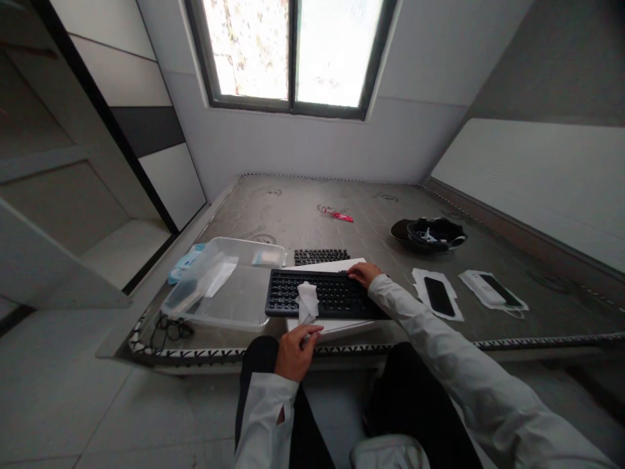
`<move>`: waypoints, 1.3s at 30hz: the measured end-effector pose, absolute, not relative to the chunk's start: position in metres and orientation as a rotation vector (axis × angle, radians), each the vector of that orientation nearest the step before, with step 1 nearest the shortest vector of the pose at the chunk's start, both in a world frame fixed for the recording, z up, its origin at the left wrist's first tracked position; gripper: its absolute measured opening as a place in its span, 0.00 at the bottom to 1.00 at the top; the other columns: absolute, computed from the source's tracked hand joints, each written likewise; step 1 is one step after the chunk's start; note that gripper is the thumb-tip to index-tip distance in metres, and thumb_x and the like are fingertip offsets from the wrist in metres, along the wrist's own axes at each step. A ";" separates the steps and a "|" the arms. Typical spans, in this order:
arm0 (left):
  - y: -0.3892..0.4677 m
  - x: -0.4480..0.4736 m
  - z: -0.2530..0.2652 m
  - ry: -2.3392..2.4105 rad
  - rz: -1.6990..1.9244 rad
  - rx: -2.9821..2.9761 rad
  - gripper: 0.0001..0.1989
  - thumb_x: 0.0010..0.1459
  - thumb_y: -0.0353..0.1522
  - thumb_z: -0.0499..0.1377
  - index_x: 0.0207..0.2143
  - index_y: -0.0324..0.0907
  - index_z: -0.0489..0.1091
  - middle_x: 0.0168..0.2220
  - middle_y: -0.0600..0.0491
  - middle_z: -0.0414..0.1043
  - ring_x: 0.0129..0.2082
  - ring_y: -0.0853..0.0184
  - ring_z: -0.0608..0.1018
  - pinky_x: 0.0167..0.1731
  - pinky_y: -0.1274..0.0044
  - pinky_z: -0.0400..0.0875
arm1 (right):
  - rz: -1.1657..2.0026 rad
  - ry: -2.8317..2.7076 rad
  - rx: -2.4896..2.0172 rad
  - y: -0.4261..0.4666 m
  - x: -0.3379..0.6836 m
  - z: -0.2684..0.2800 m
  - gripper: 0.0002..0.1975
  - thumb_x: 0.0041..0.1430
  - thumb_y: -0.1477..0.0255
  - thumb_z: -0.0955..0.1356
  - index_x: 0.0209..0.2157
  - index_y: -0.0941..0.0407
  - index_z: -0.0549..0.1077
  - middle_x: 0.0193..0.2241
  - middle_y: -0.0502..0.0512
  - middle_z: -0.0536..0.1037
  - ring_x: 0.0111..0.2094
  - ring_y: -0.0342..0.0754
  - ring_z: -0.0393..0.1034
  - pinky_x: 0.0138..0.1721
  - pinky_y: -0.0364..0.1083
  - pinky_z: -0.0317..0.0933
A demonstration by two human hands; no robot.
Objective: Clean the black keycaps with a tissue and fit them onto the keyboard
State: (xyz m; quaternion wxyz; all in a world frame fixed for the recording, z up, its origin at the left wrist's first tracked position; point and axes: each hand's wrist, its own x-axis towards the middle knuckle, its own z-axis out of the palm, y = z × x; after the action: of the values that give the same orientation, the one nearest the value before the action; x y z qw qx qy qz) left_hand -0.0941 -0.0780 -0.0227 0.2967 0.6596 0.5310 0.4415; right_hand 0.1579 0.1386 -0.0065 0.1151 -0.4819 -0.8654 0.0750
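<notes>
The black keyboard (342,296) is lying over a white box (336,327), close to the middle of the near edge of the mattress (293,198). My left hand (297,352) is reaching up from below it, back of the hand up, thumb and forefinger pinching the lower end of a white tissue (307,301) that is standing over the keys left of centre. My right hand (364,274) is coming in from the right, palm down, fingers bent over the keyboard's far edge; I can't tell how firmly they are gripping. The keyboard is facing up, its long axis running left to right, roughly along the mattress's near edge. Its left end is overlapping the rim of a clear tub (247,306), which is sitting toward the near left corner. A second set of black keys (321,256) is lying just beyond the box. Toward the right edge, a phone (438,296) is resting on white paper (455,311), with a black cap (430,234) beyond it. A red packet (339,215) is lying nearer the far edge.
</notes>
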 end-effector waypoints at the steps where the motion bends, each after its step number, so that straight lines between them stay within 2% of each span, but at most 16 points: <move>1: -0.078 -0.094 -0.022 1.414 1.170 1.753 0.12 0.60 0.31 0.53 0.42 0.44 0.75 0.34 0.52 0.78 0.24 0.71 0.73 0.26 0.81 0.65 | 0.219 -2.543 -1.422 0.140 0.158 -0.009 0.07 0.54 0.74 0.68 0.35 0.57 0.76 0.34 0.56 0.79 0.36 0.49 0.72 0.40 0.46 0.64; 12: -0.076 -0.093 -0.022 1.408 1.190 1.744 0.11 0.59 0.31 0.54 0.41 0.45 0.76 0.33 0.53 0.78 0.29 0.69 0.77 0.28 0.82 0.68 | 0.171 -2.647 -1.506 0.143 0.153 -0.009 0.08 0.54 0.73 0.68 0.37 0.56 0.77 0.36 0.56 0.79 0.38 0.49 0.72 0.42 0.45 0.62; 19: -0.077 -0.093 -0.023 1.414 1.164 1.757 0.12 0.60 0.31 0.54 0.43 0.45 0.75 0.34 0.53 0.78 0.26 0.70 0.75 0.26 0.81 0.67 | 0.078 -2.678 -1.585 0.140 0.146 -0.002 0.08 0.53 0.71 0.69 0.36 0.56 0.78 0.35 0.56 0.80 0.38 0.50 0.72 0.41 0.44 0.61; 23: -0.077 -0.093 -0.022 1.418 1.164 1.761 0.13 0.60 0.33 0.53 0.43 0.44 0.75 0.34 0.51 0.78 0.27 0.69 0.75 0.27 0.81 0.67 | -0.040 -2.656 -1.592 0.122 0.140 -0.004 0.10 0.57 0.72 0.65 0.35 0.57 0.78 0.37 0.61 0.79 0.41 0.53 0.71 0.42 0.47 0.60; 31: -0.075 -0.091 -0.024 1.420 1.157 1.765 0.12 0.60 0.32 0.53 0.41 0.44 0.75 0.33 0.52 0.78 0.26 0.70 0.74 0.27 0.81 0.67 | -0.189 -2.557 -1.565 0.076 0.132 -0.016 0.18 0.62 0.72 0.58 0.50 0.61 0.71 0.48 0.64 0.75 0.45 0.56 0.67 0.50 0.54 0.52; 39: -0.072 -0.086 -0.023 1.425 1.131 1.770 0.12 0.59 0.32 0.53 0.39 0.44 0.76 0.33 0.52 0.78 0.24 0.70 0.73 0.26 0.81 0.66 | -0.164 -2.451 -1.600 0.076 0.127 -0.022 0.17 0.61 0.72 0.60 0.47 0.58 0.73 0.47 0.60 0.76 0.45 0.55 0.68 0.50 0.53 0.53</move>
State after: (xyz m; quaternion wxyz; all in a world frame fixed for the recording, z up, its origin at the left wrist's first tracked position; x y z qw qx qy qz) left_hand -0.0860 -0.0724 -0.0226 0.2969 0.6659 0.5361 0.4255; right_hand 0.1268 0.0765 -0.0220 0.1046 -0.5427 -0.8315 -0.0557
